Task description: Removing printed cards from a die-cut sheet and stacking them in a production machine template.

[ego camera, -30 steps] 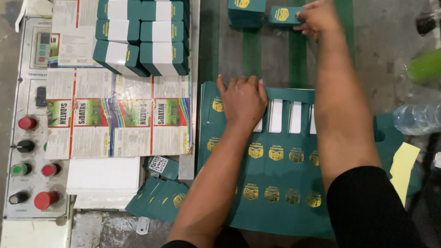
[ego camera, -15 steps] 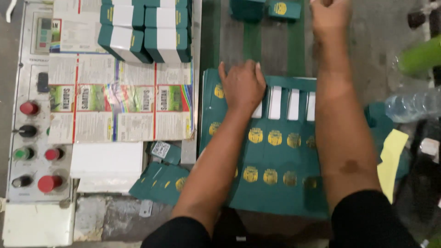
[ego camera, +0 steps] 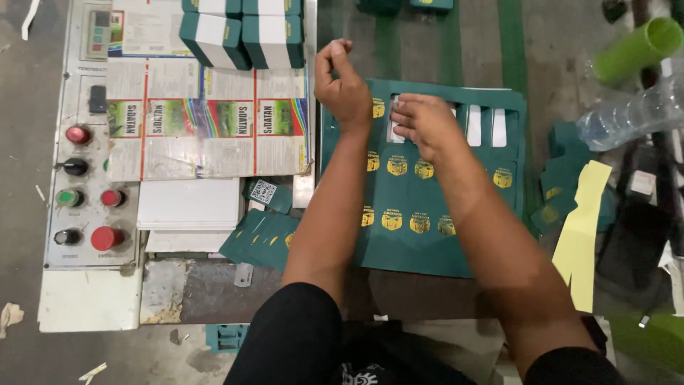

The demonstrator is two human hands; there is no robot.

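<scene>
A dark green die-cut card sheet [ego camera: 427, 214] with gold emblems and white slots [ego camera: 486, 127] lies on the table before me. My right hand [ego camera: 422, 125] rests on its upper part, fingertips bent down and pinching at the leftmost white slot. My left hand [ego camera: 344, 87] is at the sheet's top left corner, lifted a little, with its fingers curled closed and nothing visible in them.
Left of the sheet lie printed label sheets [ego camera: 206, 128], stacked green-and-white boxes [ego camera: 242, 32], a white paper stack [ego camera: 189, 203] and loose green card pieces [ego camera: 260, 235]. A control panel [ego camera: 89, 185] with buttons is at far left. A green tube [ego camera: 634, 46], a plastic bottle [ego camera: 634, 114] and a yellow strip [ego camera: 581, 228] lie to the right.
My right hand has come back from the small green boxes at the far side and landed on the sheet. My left hand has lifted off the sheet and curled closed.
</scene>
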